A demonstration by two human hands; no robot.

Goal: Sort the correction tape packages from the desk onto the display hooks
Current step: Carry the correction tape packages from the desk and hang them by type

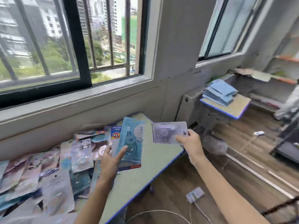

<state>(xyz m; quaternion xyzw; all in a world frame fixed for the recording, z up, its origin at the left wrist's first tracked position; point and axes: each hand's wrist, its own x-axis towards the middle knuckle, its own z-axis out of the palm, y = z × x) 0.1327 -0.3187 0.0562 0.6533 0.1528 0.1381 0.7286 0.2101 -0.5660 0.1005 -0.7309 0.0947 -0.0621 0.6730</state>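
While left hand (110, 160) holds blue package (131, 143), right hand (192, 146) pinches purple package (168, 132).

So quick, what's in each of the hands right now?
Left hand: holding a blue package.
Right hand: holding a pale purple package.

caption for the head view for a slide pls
Left hand holds a blue package, right hand a pale purple package, above a desk strewn with more packages.

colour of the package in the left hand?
Blue package, red strip along its bottom edge, held in the left hand. Head view, a bit blurred.
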